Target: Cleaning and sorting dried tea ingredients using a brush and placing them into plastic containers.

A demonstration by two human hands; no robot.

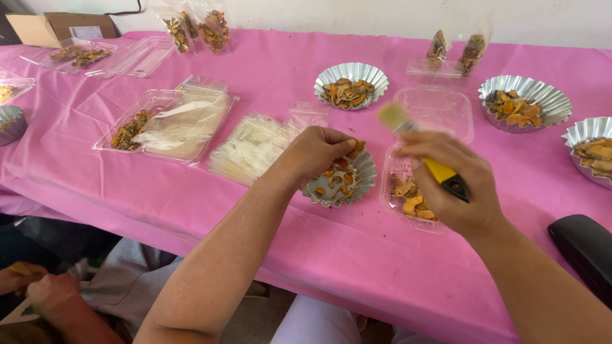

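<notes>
Nearest, the right hand is clenched round a yellow-handled paintbrush, its bristles motion-blurred, above a clear plastic clamshell tray w/ orange dried slices, partly hidden. Left hand pinches dried pieces over a fluted foil dish, fingertips out of sight. Farther back on pink cloth: more foil dishes, clear bags
</notes>
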